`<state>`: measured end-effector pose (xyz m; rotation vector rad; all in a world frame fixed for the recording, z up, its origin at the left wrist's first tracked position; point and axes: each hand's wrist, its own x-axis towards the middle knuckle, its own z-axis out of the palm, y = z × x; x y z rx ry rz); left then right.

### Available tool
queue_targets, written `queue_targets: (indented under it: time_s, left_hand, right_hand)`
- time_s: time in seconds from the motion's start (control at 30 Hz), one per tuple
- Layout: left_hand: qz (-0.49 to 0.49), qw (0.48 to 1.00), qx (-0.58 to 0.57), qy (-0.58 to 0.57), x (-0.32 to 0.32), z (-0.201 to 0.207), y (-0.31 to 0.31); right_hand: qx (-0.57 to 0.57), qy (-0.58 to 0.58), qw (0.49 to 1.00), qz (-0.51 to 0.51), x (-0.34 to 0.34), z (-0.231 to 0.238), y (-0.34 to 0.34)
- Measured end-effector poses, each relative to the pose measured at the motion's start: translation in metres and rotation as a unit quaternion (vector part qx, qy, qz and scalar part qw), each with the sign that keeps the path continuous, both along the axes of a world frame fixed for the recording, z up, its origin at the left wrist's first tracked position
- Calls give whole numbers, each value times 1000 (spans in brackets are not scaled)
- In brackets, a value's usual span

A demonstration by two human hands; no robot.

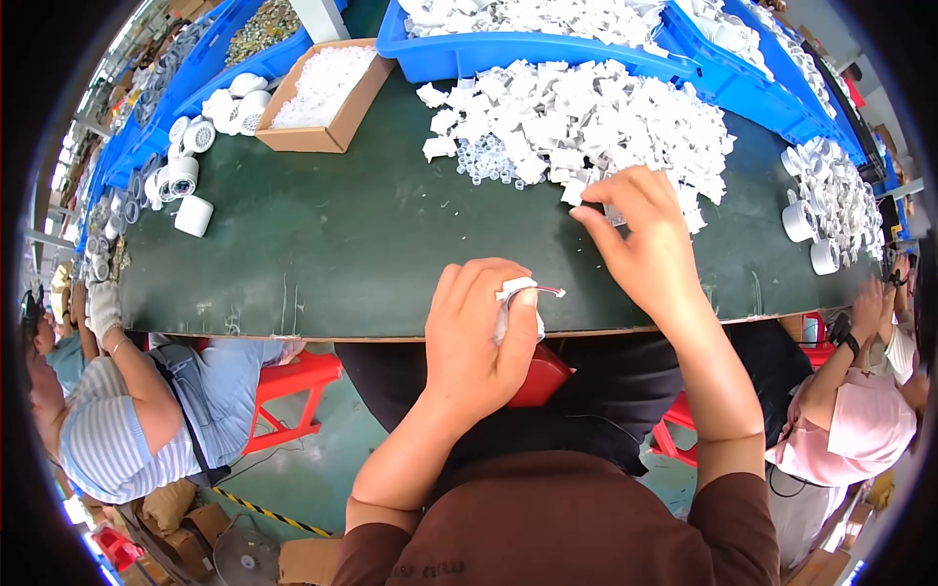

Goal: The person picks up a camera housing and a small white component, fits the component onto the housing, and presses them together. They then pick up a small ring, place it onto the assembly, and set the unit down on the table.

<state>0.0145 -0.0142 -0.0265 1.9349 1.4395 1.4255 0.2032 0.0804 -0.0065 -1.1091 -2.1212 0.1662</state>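
Near the table's front edge, my left hand (477,332) is closed around a small white plastic part (516,286). A thin red and dark wire (543,288) with a tiny white connector at its tip sticks out of it to the right. Most of the part is hidden by my fingers and thumb. My right hand (640,230) is at the near edge of a heap of small white plastic pieces (611,122), thumb and forefinger apart. One white piece (574,191) lies right by those fingertips. Small clear plastic pieces (489,159) lie at the heap's left side.
A cardboard box (311,137) of small white pieces stands at the back left, beside white round housings (194,216). Blue bins (430,61) line the far side. More white parts (831,195) lie at right. Co-workers sit on both sides, one in stripes (127,420).
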Motion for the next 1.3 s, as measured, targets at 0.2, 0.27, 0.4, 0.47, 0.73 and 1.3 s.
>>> queue_targets:
  time_s: [0.2, 0.27, 0.4, 0.47, 0.73, 1.3]
  left_hand:
    - [13, 999, -25, -25, -7, 0, -5]
    - [2, 988, -104, -111, -12, 2, -10]
    - [-59, 910, -255, -322, -14, 6, -11]
    - [-54, 919, -234, -311, -13, 2, -9]
    - [-53, 964, -124, -227, -6, 2, -12]
    - [124, 992, 3, 10, -13, 0, -10]
  right_hand:
    - [66, -110, 992, 3, -7, -9, 9]
    - [-13, -34, 998, 42, -8, -2, -6]
    - [-146, 93, 977, 127, -17, 3, -37]
    - [-149, 91, 976, 132, -22, -1, -46]
    - [-351, 307, 867, 177, -29, -18, -50]
    - [-383, 301, 852, 194, -54, 3, -65]
